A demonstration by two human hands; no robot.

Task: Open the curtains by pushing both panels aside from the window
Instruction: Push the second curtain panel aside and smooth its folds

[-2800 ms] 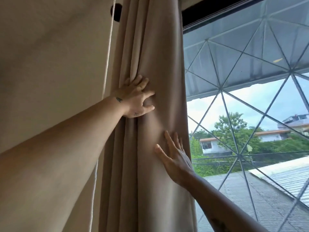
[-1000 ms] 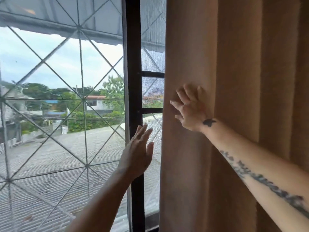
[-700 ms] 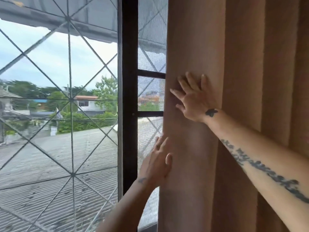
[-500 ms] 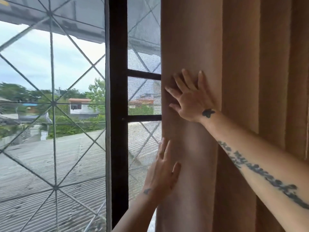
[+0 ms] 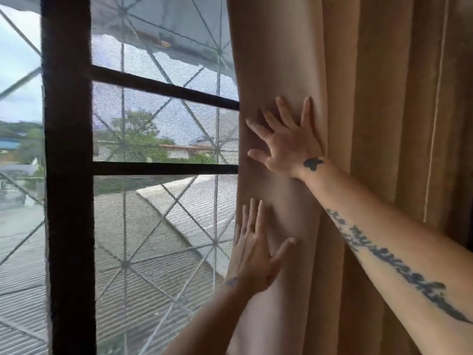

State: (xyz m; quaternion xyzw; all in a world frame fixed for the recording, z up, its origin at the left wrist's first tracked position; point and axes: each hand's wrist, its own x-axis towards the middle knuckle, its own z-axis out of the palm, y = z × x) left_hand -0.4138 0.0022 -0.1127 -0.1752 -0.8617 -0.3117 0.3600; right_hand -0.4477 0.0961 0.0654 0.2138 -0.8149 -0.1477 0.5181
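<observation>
The right curtain panel is tan fabric hanging in vertical folds over the right half of the view. Its left edge runs down beside the window. My right hand lies flat on the panel's leading fold, fingers spread, palm pressing the cloth. Lower down, my left hand also rests flat against the same fold's edge, fingers straight and pointing up. Neither hand grips the fabric. The left panel is out of view.
A thick dark window frame post stands at the left with two dark crossbars. A mesh screen and a diamond-pattern metal grille cover the glass. Corrugated roofs, trees and houses lie outside. A thin pale cord hangs along the curtain at the right.
The view swung from the left panel to the right one. Both hands came onto the right panel's edge, which has shifted rightward, baring more window; the fabric bunches under my palms.
</observation>
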